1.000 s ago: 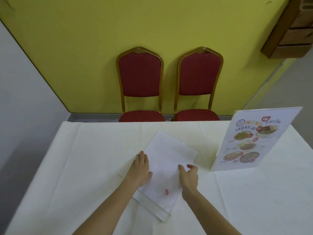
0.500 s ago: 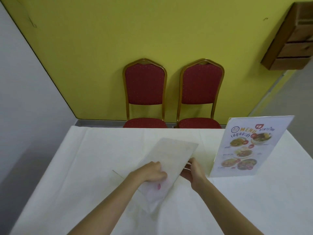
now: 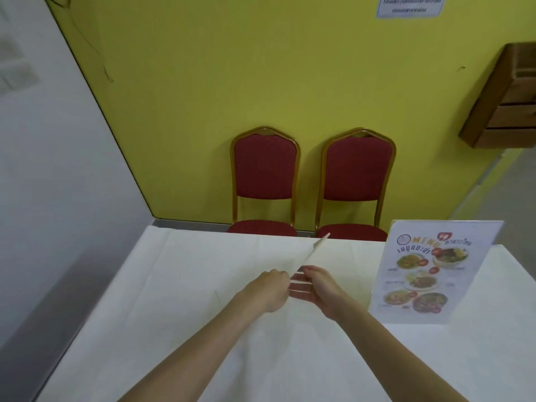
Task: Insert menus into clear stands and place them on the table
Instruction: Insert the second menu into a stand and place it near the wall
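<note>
To seat the second clear stand (image 3: 314,252) well, tip it upright squarely and set its base flat on the table (image 3: 179,285), clear of the finished menu stand (image 3: 429,274). It rises edge-on between the left hand (image 3: 271,290) and right hand (image 3: 320,290), both clamped on its lower end

The clear stand (image 3: 314,252) is turned edge-on to the camera, so only a thin pale strip shows above the hands; whether a menu sits inside cannot be told. Its lower part is hidden between the left hand (image 3: 271,290) and the right hand (image 3: 320,291), and the fingers there are blurred. The wall notice (image 3: 410,5) is cut by the top edge, its print too small to read. The wooden shelf (image 3: 506,97), possibly a crate, runs off the right edge. Small print on the standing menu (image 3: 420,271) is illegible.
</note>
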`<state>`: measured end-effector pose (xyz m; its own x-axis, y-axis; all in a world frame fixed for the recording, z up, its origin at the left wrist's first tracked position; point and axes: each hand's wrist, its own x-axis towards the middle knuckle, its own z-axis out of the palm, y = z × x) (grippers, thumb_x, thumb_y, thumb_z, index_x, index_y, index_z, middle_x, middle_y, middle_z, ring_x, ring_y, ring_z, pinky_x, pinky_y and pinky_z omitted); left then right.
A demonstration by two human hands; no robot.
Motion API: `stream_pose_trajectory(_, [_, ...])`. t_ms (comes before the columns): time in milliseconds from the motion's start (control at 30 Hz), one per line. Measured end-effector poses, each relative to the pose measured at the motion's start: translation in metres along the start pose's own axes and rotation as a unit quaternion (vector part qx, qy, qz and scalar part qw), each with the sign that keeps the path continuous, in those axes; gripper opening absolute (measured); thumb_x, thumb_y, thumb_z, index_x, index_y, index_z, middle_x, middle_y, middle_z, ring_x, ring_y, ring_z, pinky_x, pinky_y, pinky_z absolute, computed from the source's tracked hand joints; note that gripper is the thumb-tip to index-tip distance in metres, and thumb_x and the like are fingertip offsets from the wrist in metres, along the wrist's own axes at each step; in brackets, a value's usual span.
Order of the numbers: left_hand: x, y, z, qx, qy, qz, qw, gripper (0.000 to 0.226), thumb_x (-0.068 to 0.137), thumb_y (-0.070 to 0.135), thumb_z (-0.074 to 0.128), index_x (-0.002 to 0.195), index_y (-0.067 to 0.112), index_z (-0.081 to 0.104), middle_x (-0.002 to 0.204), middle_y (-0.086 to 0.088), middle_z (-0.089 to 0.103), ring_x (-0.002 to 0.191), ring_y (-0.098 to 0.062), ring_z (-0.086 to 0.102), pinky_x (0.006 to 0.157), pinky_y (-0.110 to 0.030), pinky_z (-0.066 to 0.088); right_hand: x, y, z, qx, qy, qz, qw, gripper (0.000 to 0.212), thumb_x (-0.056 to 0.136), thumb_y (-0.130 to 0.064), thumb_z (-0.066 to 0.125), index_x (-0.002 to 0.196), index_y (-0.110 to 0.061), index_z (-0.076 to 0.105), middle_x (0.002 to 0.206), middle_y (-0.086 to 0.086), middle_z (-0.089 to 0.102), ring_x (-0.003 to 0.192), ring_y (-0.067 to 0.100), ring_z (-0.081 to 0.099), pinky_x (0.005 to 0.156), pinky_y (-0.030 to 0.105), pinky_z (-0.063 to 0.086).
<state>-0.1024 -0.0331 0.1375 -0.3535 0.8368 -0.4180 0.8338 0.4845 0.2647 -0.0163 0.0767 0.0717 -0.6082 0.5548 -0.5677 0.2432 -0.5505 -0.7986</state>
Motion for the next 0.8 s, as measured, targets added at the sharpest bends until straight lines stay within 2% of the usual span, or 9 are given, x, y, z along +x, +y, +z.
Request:
stream_pose_trajectory(100, [-0.009, 0.003, -0.015, -0.063, -0.004, 0.001, 0.998, 0.036, 0.101, 0.013, 0.034, 0.130, 0.001, 0.052, 0.130, -0.019, 0.058, 0.116, -0.036, 0.058, 0.092, -0.037, 0.046, -0.008, 0.005, 0.002, -0.056, -0.001, 0.002, 0.998, 0.025, 0.101, -0.011, 0.033, 0.117, -0.003, 0.051, 0.111, 0.020, 0.064, 0.087, 0.031, 0.071, 0.068, 0.037, 0.062])
stream_pose_trajectory(200, [-0.022, 0.002, -0.030, -0.154, -0.014, 0.015, 0.988, 0.026, 0.099, 0.012, 0.034, 0.108, 0.002, 0.057, 0.112, -0.016, 0.064, 0.101, -0.033, 0.062, 0.078, -0.034, 0.046, -0.015, 0.012, -0.006, -0.121, 0.016, 0.012, 0.992, 0.024, 0.101, -0.018, 0.036, 0.097, -0.009, 0.058, 0.100, 0.011, 0.065, 0.091, 0.029, 0.069, 0.085, 0.042, 0.058])
stream_pose_trajectory(267, [-0.030, -0.003, -0.035, -0.223, -0.013, 0.023, 0.974, 0.018, 0.097, 0.012, 0.036, 0.091, 0.008, 0.052, 0.092, -0.009, 0.063, 0.084, -0.026, 0.062, 0.067, -0.031, 0.045, -0.018, 0.017, -0.016, -0.138, 0.029, 0.015, 0.990, 0.024, 0.100, -0.020, 0.037, 0.087, -0.014, 0.056, 0.101, 0.010, 0.063, 0.092, 0.027, 0.066, 0.087, 0.042, 0.057])
stream_pose_trajectory(300, [-0.034, -0.005, -0.036, -0.258, -0.011, 0.024, 0.966, 0.016, 0.096, 0.012, 0.038, 0.089, 0.009, 0.052, 0.091, -0.009, 0.064, 0.083, -0.026, 0.064, 0.066, -0.031, 0.048, -0.019, 0.020, -0.021, -0.139, 0.038, 0.015, 0.989, 0.023, 0.100, -0.020, 0.039, 0.086, -0.014, 0.056, 0.101, 0.010, 0.062, 0.091, 0.027, 0.065, 0.088, 0.042, 0.057])
stream_pose_trajectory(433, [-0.045, -0.017, -0.032, -0.390, -0.002, 0.012, 0.921, 0.022, 0.090, 0.009, 0.041, 0.103, 0.003, 0.058, 0.108, -0.017, 0.073, 0.096, -0.034, 0.073, 0.075, -0.039, 0.057, -0.024, 0.028, -0.037, -0.131, 0.066, 0.013, 0.989, 0.020, 0.098, -0.026, 0.045, 0.091, -0.013, 0.060, 0.095, 0.006, 0.063, 0.090, 0.025, 0.063, 0.085, 0.041, 0.055])
stream_pose_trajectory(533, [-0.049, -0.025, -0.026, -0.481, -0.009, 0.002, 0.877, 0.026, 0.094, 0.008, 0.041, 0.114, 0.006, 0.058, 0.109, -0.015, 0.075, 0.094, -0.033, 0.075, 0.077, -0.044, 0.059, -0.027, 0.027, -0.043, -0.112, 0.062, 0.011, 0.992, 0.029, 0.098, -0.032, 0.046, 0.109, -0.008, 0.058, 0.105, 0.009, 0.069, 0.092, 0.025, 0.069, 0.069, 0.032, 0.058])
stream_pose_trajectory(667, [-0.050, -0.036, -0.013, -0.544, 0.037, 0.003, 0.838, 0.026, 0.099, 0.011, 0.043, 0.115, 0.012, 0.063, 0.105, -0.012, 0.077, 0.094, -0.034, 0.074, 0.083, -0.052, 0.057, -0.028, 0.019, -0.052, -0.086, 0.112, -0.046, 0.989, 0.025, 0.097, -0.025, 0.048, 0.113, -0.006, 0.052, 0.109, 0.010, 0.066, 0.090, 0.023, 0.068, 0.063, 0.029, 0.055])
stream_pose_trajectory(733, [-0.048, -0.041, -0.006, -0.560, 0.072, 0.005, 0.825, 0.026, 0.103, 0.023, 0.042, 0.116, 0.018, 0.064, 0.105, -0.007, 0.078, 0.093, -0.027, 0.076, 0.083, -0.048, 0.061, -0.028, 0.010, -0.055, -0.086, 0.133, -0.076, 0.984, 0.025, 0.097, -0.024, 0.049, 0.115, -0.006, 0.052, 0.111, 0.009, 0.064, 0.092, 0.022, 0.065, 0.067, 0.030, 0.054])
stream_pose_trajectory(800, [-0.045, -0.044, -0.001, -0.554, 0.109, 0.020, 0.825, 0.026, 0.103, 0.029, 0.042, 0.119, 0.023, 0.061, 0.109, -0.002, 0.077, 0.094, -0.017, 0.076, 0.079, -0.035, 0.062, -0.029, 0.001, -0.055, -0.087, 0.133, -0.111, 0.981, 0.023, 0.097, -0.023, 0.049, 0.114, -0.007, 0.051, 0.108, 0.007, 0.063, 0.094, 0.022, 0.064, 0.077, 0.036, 0.055])
